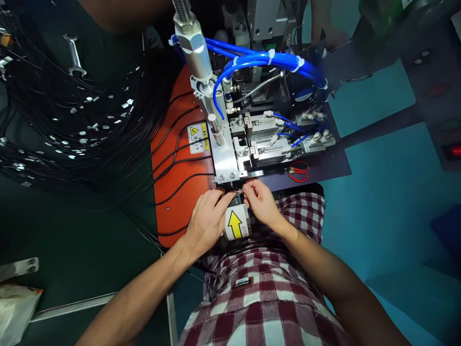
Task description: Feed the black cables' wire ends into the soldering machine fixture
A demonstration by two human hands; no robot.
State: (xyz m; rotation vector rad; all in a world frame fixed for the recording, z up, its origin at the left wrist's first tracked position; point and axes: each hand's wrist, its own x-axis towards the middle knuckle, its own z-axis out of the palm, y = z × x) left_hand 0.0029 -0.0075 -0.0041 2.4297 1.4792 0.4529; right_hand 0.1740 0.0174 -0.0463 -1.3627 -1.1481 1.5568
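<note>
My left hand [209, 215] is closed at the front edge of the machine [225, 161], thumb and fingers pressed together by a small slot. My right hand [261, 204] pinches close by from the right, its fingertips almost meeting the left thumb. Between them shows a tiny cable end [239, 191] with reddish and whitish wires; its detail is too small to tell. What lies under my left fingers is hidden. Just below sits a white label with a yellow arrow [235, 224]. Several black cables [185, 180] run over the orange plate [169, 192] into the machine's left side.
A big bundle of black cables [82, 120] with shiny ends lies at left, a wrench [75, 55] on it. Red-handled cutters [298, 171] lie right of the machine. Blue air hoses [273, 58] arch above. Another person's hand [329, 36] is at the top right.
</note>
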